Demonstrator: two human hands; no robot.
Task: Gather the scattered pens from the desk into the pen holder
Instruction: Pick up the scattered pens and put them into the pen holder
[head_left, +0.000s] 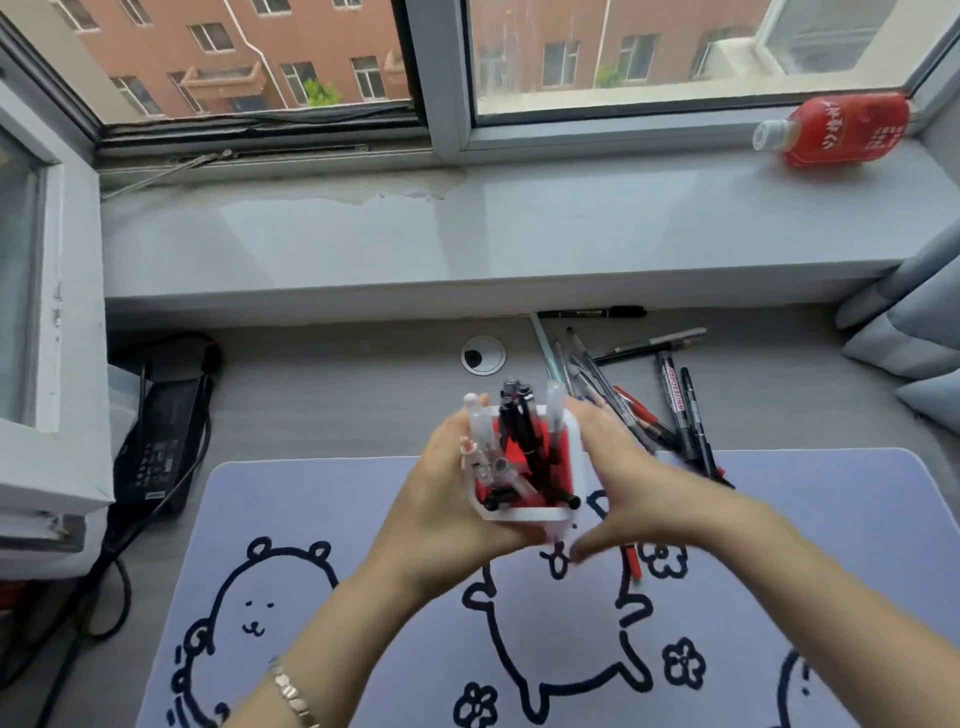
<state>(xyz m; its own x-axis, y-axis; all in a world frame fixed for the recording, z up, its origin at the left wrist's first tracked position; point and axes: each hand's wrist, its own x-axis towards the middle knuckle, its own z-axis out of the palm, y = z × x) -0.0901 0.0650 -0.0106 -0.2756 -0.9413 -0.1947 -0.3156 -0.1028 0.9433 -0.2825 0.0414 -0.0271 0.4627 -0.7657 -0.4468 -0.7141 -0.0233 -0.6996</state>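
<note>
A white pen holder (519, 515) with a red inside stands over the desk mat, full of several black and clear pens. My left hand (441, 493) wraps its left side. My right hand (618, 483) presses against its right side, blurred. Both hands grip the holder between them. Several loose pens (675, 405) lie in a heap on the desk just right of the holder, among them a whiteboard marker (670, 389) and a red pen (636, 408). A black marker (592, 313) lies against the sill's foot. Another red pen (632, 564) peeks out under my right hand.
A lilac desk mat (363, 519) with bear drawings covers the near desk. A black power adapter (161, 441) with cables sits at the left. A cable grommet (483, 355) is behind the holder. A red bottle (836, 130) lies on the windowsill; a curtain (904, 322) hangs right.
</note>
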